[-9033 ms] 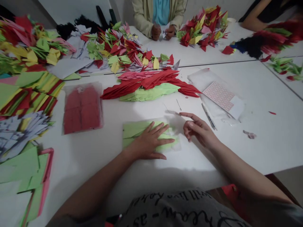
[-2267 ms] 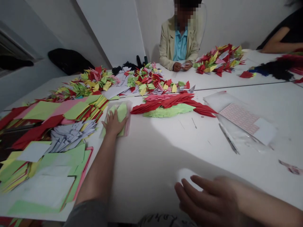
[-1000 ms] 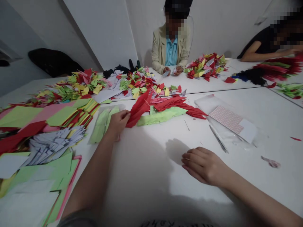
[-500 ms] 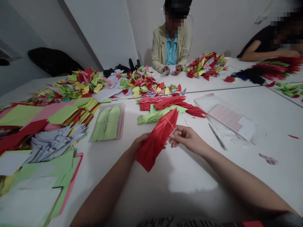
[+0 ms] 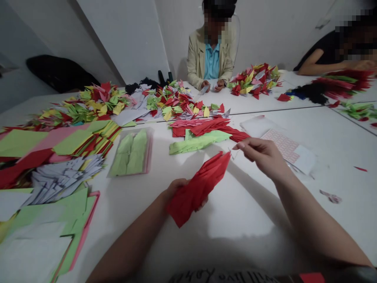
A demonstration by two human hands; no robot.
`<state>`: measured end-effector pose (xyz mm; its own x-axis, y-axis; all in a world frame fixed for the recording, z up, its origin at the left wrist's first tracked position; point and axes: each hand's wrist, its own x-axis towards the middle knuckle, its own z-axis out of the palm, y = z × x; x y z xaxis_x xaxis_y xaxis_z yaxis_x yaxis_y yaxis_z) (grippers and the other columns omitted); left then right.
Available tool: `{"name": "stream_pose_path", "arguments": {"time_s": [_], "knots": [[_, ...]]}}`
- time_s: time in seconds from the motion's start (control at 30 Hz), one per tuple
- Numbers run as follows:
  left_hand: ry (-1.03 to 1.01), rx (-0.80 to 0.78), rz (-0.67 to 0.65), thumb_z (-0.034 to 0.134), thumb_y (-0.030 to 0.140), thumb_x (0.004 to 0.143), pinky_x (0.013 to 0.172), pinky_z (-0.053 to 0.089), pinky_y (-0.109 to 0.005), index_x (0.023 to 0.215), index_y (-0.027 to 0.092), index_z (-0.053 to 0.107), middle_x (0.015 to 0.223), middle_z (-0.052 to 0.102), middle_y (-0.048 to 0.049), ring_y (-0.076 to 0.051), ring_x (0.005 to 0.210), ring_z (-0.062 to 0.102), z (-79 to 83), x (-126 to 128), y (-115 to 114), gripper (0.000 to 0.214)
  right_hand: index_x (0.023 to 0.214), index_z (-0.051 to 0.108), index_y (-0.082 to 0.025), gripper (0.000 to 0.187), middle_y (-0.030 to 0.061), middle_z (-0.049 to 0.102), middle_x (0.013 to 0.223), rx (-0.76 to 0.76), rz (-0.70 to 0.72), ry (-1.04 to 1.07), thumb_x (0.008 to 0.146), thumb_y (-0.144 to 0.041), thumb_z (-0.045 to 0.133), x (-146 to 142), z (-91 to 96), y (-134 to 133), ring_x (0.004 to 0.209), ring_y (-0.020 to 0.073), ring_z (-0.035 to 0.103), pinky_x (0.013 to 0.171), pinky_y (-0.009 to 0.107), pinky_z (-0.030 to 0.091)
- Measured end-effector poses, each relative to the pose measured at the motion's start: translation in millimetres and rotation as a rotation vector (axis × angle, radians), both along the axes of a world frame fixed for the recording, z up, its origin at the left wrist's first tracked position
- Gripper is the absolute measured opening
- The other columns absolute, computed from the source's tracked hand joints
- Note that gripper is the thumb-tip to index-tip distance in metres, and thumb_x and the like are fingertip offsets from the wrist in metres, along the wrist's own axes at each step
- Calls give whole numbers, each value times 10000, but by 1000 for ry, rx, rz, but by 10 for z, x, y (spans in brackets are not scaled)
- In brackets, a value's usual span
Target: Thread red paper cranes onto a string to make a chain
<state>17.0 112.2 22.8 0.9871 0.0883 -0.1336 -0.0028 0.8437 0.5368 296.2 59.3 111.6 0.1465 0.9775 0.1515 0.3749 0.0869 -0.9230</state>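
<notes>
My left hand (image 5: 176,189) is closed round a stack of folded red paper pieces (image 5: 200,186) and holds it slantwise above the white table (image 5: 235,220). My right hand (image 5: 262,155) hovers just past the stack's upper tip with thumb and forefinger pinched; a thin wire or needle seems to be between them, too small to make out. Beyond the stack lie a row of green folded pieces (image 5: 197,142) and a row of red folded pieces (image 5: 212,126). A clear packet of green pieces (image 5: 131,153) rests to the left.
Stacks of coloured paper sheets (image 5: 59,141) and white folded pieces (image 5: 59,179) fill the left. Heaps of folded shapes (image 5: 173,103) lie at the back. A sticker sheet (image 5: 284,145) on plastic sits right. One person sits opposite folding paper (image 5: 211,59); another person's arm (image 5: 318,68) is far right.
My left hand left the green packet, took up a red stack from the row and brought it toward me. My right hand rose to the stack's tip, then drew away to the right.
</notes>
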Motion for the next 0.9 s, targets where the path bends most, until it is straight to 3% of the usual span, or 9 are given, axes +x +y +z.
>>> {"name": "stream_pose_path", "arguments": {"time_s": [0.13,0.23,0.33,0.47,0.6,0.67,0.8,0.9], "knots": [[21,-19,-43,494,324,694,638,476,-339,1158,46,514,943,638,-165,-262,742,654,12,-13,-61,542,836,708,-195,393,-32,398,523,44,-123,-176,855,-563,572,158,48,4,491,103,316,470,257,229],[37,-46,-76,530,338,689,578,482,-306,1165,64,513,968,636,-165,-239,714,652,-27,-44,-66,549,826,707,-201,414,7,544,587,62,-127,-335,862,-580,544,272,47,12,508,126,413,478,269,291],[82,-16,-67,578,292,648,581,484,-269,1144,82,530,983,637,-150,-202,733,634,-30,-61,-39,541,808,704,-223,365,34,665,723,-10,1,-600,895,-522,514,425,-13,-3,574,163,544,529,285,379],[152,157,14,598,235,611,588,455,-227,1069,76,582,954,645,-128,-161,736,597,58,-30,2,485,824,708,-245,256,51,703,861,-97,167,-912,906,-408,528,535,-76,-51,693,216,637,606,328,468],[190,295,21,593,233,614,540,404,-211,1012,92,617,943,648,-105,-132,689,561,117,23,18,423,1119,636,-223,278,104,646,1129,213,107,-790,953,-372,470,301,67,-75,985,253,631,859,403,498],[197,345,1,610,243,632,542,389,-214,1038,112,614,932,646,-87,-123,674,547,118,46,14,428,1161,613,-222,313,119,607,1207,356,251,-735,915,-405,549,110,145,-75,1131,274,569,953,417,463],[218,394,-45,652,248,671,586,375,-224,1145,138,574,933,636,-57,-98,651,504,120,70,-14,493,1211,581,-203,471,121,598,1236,368,534,-763,831,-471,660,-166,119,-48,1154,280,554,1064,490,352],[294,437,-53,677,239,691,701,404,-237,1178,156,563,992,637,-52,-131,803,548,145,61,-24,507,1066,635,-198,213,66,677,992,268,673,-732,930,-337,549,-203,25,-17,919,199,630,945,409,435]]}}
